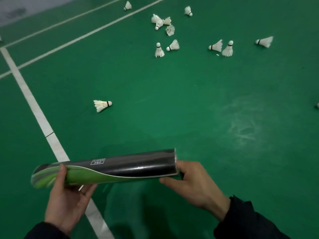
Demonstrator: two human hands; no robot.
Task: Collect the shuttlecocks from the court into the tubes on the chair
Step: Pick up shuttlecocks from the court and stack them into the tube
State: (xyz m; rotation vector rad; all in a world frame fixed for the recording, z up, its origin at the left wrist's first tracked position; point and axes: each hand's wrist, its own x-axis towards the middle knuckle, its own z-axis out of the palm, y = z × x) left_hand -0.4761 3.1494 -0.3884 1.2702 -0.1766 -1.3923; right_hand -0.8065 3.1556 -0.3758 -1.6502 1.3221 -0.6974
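At the lower left my left hand (69, 195) cups the closed end of the tube (110, 167) from below, thumb curled over the top so it cannot roll. I hold it level across the bottom of the frame. My right hand (191, 183) grips the open end, probably to steady the mouth for loading. The nearest shuttlecock (102, 105) lies left of centre on the court (189, 109); a scattered group (164, 26) waits at the upper right. No chair shows.

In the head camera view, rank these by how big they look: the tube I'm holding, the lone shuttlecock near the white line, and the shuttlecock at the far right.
1. Tube, by far the largest, though it is nearest the camera.
2. Lone shuttlecock and far-right shuttlecock: they look alike, so no ranking.
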